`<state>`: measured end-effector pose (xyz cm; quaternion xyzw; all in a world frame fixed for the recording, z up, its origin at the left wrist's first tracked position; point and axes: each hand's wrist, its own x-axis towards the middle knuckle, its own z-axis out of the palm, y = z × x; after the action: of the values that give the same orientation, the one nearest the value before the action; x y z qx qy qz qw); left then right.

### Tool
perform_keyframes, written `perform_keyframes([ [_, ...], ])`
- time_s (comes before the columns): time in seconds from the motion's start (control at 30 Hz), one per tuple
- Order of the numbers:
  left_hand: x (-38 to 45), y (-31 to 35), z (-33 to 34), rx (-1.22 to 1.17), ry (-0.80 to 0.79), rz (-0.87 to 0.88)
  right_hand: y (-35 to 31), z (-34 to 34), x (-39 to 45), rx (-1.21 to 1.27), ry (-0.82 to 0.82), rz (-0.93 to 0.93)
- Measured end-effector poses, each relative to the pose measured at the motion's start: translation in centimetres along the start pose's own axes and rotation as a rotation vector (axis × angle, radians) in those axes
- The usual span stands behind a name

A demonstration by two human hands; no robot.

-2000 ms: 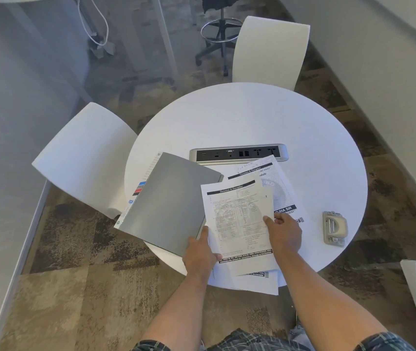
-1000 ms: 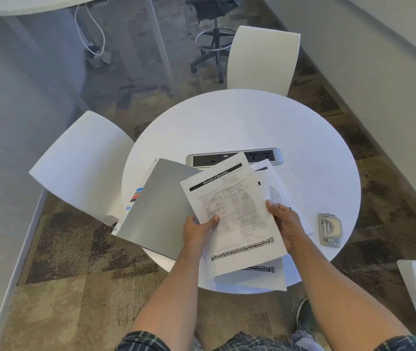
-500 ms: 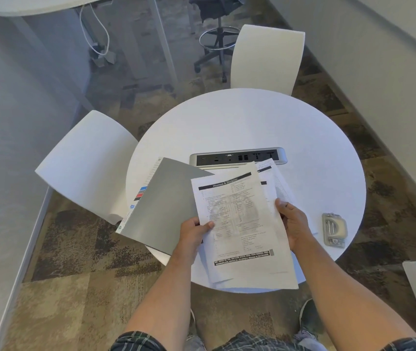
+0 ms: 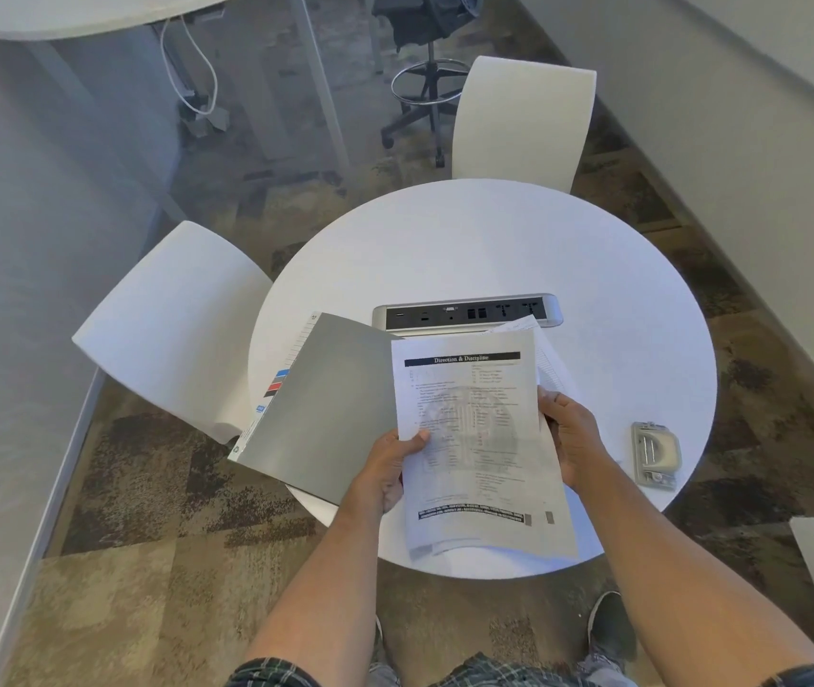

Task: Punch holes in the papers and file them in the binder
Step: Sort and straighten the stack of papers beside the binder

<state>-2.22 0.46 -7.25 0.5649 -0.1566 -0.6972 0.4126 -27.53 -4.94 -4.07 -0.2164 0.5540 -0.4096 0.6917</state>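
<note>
Change: since half a second ago the papers have been squared into one stack, upright to the viewer; two seconds ago the top sheet lay skewed over the others.
Papers: printed stack with a black title bar at 12 o'clock and a black strip near 6 o'clock; lower end hangs past the near edge of the table; one more sheet's corner peeks out at 1 o'clock.
Left hand: clamped on the stack's left edge, at 9 o'clock of the stack, thumb on top of the page.
Right hand: gripping the stack's right edge, at 3 o'clock of the stack, fingers curled behind the sheets.
Binder: grey cover, tilted, at 9 o'clock of the papers, touching their left edge; its near corner overhangs the table rim; a sheet with blue and red tabs shows along its left side.
Punch: grey metal, on the table at 3 o'clock of the papers, apart from the right hand, near the rim.
Power strip: silver and black socket bar set in the table, at 12 o'clock of the papers, just beyond them.
Chairs: a white one at 9 o'clock of the table, another at 12 o'clock.
Floor: brown patterned carpet.
</note>
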Motion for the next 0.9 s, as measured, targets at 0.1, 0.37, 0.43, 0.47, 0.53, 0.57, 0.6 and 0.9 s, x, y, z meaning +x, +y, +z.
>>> perform_keyframes([
  [0.1, 0.2, 0.0, 0.5, 0.012, 0.033, 0.037, 0.1, 0.0, 0.5, -0.041, -0.027, -0.026],
  [0.37, -0.1, 0.9, 1.7, -0.034, -0.018, 0.061, 1.1, -0.5, 0.5, -0.282, -0.207, -0.018],
  [0.43, -0.2, 1.3, 2.1, 0.023, -0.054, 0.082, 0.9, -0.2, 0.4, -0.278, -0.164, -0.082],
  [0.47, -0.2, 1.5, 2.2, 0.058, -0.058, 0.112, 0.6, 0.0, 0.3, -0.259, -0.150, -0.121],
  [0.53, -0.4, 2.2, 2.5, 0.131, -0.046, 0.191, -0.1, 0.2, 0.3, -0.226, -0.149, -0.202],
  [0.57, -0.5, 2.6, 2.6, 0.156, -0.036, 0.224, -0.5, 0.2, 0.2, -0.221, -0.157, -0.237],
  [0.6, -0.8, 2.9, 2.6, 0.177, -0.030, 0.255, -0.9, 0.2, 0.0, -0.217, -0.166, -0.265],
  [0.9, -1.1, 0.0, 2.0, 0.434, 0.055, 0.325, 2.0, -2.7, 0.1, -0.365, -0.214, -0.323],
])
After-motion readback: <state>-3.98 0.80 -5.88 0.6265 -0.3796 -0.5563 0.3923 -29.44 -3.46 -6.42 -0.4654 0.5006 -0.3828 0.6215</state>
